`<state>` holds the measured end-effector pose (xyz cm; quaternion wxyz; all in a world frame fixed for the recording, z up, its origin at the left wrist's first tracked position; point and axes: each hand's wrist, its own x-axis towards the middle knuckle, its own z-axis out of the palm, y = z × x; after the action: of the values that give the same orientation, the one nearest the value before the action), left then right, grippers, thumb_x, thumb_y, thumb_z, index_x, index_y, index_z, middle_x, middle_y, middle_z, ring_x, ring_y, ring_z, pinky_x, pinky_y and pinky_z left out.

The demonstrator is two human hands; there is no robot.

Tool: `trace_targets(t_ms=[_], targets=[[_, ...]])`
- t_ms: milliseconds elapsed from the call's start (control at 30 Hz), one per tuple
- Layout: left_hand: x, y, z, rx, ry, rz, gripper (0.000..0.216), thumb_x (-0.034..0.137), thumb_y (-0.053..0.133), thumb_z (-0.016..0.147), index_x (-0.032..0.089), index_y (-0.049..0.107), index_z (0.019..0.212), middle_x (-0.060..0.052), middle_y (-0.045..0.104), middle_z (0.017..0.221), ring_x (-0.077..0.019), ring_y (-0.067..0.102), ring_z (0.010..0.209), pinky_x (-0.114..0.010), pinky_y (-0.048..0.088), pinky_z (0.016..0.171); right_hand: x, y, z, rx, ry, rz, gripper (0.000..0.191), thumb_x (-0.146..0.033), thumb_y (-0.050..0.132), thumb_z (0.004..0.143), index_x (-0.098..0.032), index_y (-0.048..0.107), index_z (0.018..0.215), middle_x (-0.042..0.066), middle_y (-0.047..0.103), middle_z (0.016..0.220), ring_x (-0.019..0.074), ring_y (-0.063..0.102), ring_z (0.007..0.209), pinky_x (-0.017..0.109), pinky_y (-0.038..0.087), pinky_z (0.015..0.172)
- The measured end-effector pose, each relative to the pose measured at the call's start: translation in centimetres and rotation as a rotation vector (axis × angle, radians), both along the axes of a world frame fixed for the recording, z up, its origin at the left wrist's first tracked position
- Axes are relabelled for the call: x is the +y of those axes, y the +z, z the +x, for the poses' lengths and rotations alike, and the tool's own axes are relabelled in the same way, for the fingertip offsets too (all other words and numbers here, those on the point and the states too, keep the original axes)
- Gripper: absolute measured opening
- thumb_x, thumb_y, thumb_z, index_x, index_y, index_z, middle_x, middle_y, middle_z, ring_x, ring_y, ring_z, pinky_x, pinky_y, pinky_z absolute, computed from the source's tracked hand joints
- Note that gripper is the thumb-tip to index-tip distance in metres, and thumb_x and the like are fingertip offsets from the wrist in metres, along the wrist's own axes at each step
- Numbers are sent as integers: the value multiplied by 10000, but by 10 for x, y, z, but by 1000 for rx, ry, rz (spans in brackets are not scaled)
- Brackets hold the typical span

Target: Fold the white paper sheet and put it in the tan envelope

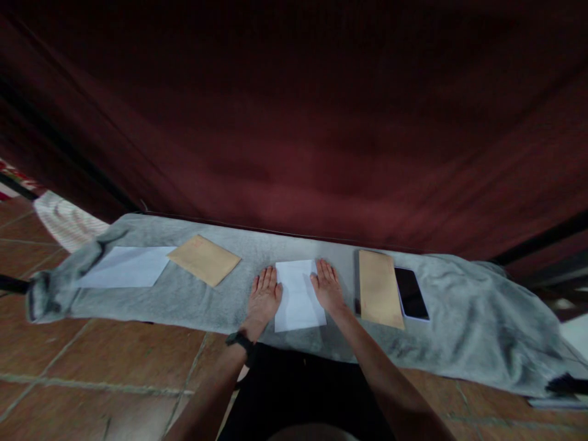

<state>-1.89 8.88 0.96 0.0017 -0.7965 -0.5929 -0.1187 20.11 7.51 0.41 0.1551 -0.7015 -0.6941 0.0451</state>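
Note:
A white sheet of paper [298,297] lies in front of me on a grey blanket [193,311]. My left hand [265,295] rests flat by the sheet's left edge, its fingers stretched out and the thumb close to the paper. On the other side, my right hand [328,286] lies flat with spread fingers, its thumb over the sheet's right edge. To the right is a brown envelope [380,288], and another brown envelope [204,260] lies to the left at an angle. Neither hand grips anything.
A smartphone [411,294] lies beside the right envelope. At the far left is more white paper [126,267], its corner meeting the left envelope. A dark red fabric panel [294,135] rises behind the blanket. Floor tiles [114,355] show below.

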Motion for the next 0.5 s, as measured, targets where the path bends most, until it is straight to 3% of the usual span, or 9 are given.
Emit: trace_targets(t_ms=[267, 500], targets=[[-67, -7, 20, -6, -330, 54, 551, 277, 315, 1018, 134, 341, 1549, -100, 389, 1596, -215, 305, 1501, -439, 270, 1234, -79, -10, -28, -7, 235, 119, 554, -348, 356, 1048, -161, 313, 1567, 92, 355, 1604, 216, 342, 1485, 449, 270, 1228], [-75, -3, 8, 30, -307, 80, 553, 335, 333, 1025, 105, 379, 1526, -139, 430, 1563, -241, 358, 1477, -466, 298, 1220, -98, -8, -15, -34, 181, 142, 560, -364, 372, 1050, -132, 324, 1557, 129, 389, 1579, 236, 373, 1468, 493, 275, 1211]])
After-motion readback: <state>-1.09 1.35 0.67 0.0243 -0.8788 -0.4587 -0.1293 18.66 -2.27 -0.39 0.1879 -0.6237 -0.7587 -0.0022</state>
